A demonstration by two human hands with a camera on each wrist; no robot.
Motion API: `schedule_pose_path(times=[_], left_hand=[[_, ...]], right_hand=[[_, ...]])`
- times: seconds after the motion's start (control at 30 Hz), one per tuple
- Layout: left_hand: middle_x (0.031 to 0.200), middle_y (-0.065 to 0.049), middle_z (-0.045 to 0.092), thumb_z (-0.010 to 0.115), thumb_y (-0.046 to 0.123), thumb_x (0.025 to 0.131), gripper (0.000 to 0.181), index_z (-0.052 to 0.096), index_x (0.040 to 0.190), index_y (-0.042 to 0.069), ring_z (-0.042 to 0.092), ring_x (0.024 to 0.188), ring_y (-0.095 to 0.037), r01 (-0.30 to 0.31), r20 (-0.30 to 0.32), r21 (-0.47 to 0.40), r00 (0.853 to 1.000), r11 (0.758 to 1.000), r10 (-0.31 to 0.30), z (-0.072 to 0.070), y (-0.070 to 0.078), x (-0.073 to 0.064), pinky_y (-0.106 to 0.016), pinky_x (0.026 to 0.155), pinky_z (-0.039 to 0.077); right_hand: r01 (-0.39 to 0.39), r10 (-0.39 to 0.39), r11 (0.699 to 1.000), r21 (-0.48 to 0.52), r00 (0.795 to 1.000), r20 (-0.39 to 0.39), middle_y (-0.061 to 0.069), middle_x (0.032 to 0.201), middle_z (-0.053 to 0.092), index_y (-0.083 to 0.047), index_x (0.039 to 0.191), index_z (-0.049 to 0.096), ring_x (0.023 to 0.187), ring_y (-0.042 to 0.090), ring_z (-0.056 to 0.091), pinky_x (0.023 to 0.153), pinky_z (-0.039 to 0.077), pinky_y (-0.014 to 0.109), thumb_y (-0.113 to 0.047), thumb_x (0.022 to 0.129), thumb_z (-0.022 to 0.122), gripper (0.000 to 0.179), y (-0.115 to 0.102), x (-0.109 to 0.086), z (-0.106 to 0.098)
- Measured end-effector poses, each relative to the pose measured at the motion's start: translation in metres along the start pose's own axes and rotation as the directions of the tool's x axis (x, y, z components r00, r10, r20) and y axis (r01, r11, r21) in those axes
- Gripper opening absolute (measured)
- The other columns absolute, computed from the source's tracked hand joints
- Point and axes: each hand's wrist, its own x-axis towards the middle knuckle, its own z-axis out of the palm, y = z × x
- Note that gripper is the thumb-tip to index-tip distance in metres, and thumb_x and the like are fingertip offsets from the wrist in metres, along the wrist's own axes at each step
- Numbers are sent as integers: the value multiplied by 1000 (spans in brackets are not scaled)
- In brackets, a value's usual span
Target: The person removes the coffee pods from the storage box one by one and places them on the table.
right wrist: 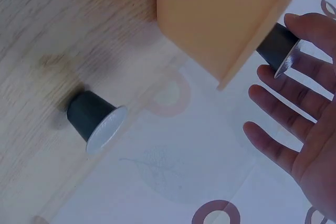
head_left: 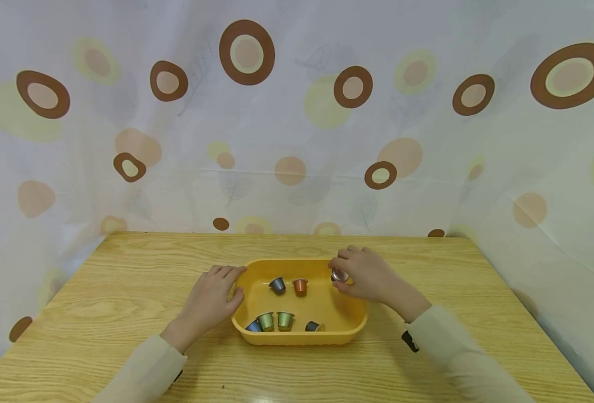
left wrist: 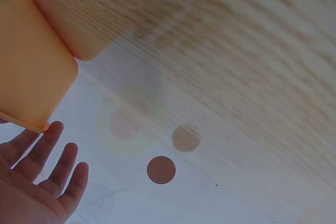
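Patterned cloth (head_left: 276, 129), pale with brown, peach and yellow-green rounds, lines the far, left and right sides. Wooden table (head_left: 100, 313), pale grain, spans the scene between. Yellow tray (head_left: 297, 337), with rounded corners, sits mid-table, long side facing near.

Two light sleeves (head_left: 145, 364) come in from the near side. Left hand (head_left: 210, 296): at the tray's left end, fingers spread and fairly straight, a fingertip touching the rim; cannot tell whether the thumb presses the wall. Right hand (head_left: 364, 277): at the tray's far right corner, pinching a dark pod (right wrist: 276, 45) between thumb and fingers, remaining fingers spread. The pod's silvery lid shows; its narrow end is partly hidden behind the rim in the right wrist view.

Inside the tray, six pods. Far part: grey pod (head_left: 277, 285) tilted, orange pod (head_left: 300, 287) just right of it. Near side, left to right: blue pod (head_left: 253, 326), two green pods (head_left: 285, 321), black pod (head_left: 314, 326) lying on its side. Outside, right of the tray: a second dark pod (right wrist: 90, 116) stands on the table, pale lid up.
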Motion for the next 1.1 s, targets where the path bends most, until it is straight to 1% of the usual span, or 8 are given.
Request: schedule_pose_path(times=[0.1,0.3,0.43,0.57,0.77,0.9,1.1], left_hand=[[111,-2,64,59,22,84,37,59,120,13,56,103,-22,-2,-2,0,1000,1000,2,0,0,0,-40,84,48],[111,-2,64,58,22,84,37,59,120,13,56,102,-22,-1,2,3,1000,1000,1,-1,1,0,-40,85,48],[111,-2,64,58,22,84,37,59,120,13,56,103,-22,1,8,1,1000,1000,-1,-2,1,0,-40,85,48],[111,-1,64,58,22,85,37,59,120,13,56,103,-22,1,13,0,1000,1000,-1,-2,1,0,-40,85,47],[111,-2,63,57,22,84,37,58,121,13,55,103,-22,10,17,-7,1000,1000,-10,-2,1,0,-40,86,47],[112,-1,63,58,22,84,37,58,121,13,55,104,-22,14,17,-8,1000,1000,-14,-2,2,0,-40,86,47],[111,-1,64,58,22,84,37,59,120,13,56,103,-22,9,10,-8,1000,1000,-8,-2,2,0,-40,84,47]], right_hand=[[-15,15,1000,8,1000,-11,-5,85,59,-17,99,66,80,14,54,66,46,33,-34,78,68,27,4,-2,-2],[-37,37,999,16,999,-30,-5,81,57,-15,99,66,77,13,52,61,43,30,-30,77,69,27,11,-8,-8],[-54,54,998,16,998,-29,-6,78,54,-15,98,66,74,12,50,58,40,27,-29,77,69,26,17,-14,-12],[-73,74,997,21,997,-30,-5,79,55,-14,99,66,73,13,51,57,40,28,-28,77,69,26,24,-20,-13],[-108,109,994,17,993,-40,-4,82,58,-15,100,66,76,15,54,57,43,30,-28,76,70,28,32,-31,-10],[-133,133,991,23,991,-26,-6,79,56,-14,100,66,75,14,52,58,42,30,-27,76,70,28,37,-39,-8],[-140,141,990,22,990,-26,-7,74,52,-15,94,66,71,11,48,55,38,26,-26,74,72,23,44,-51,-1]])
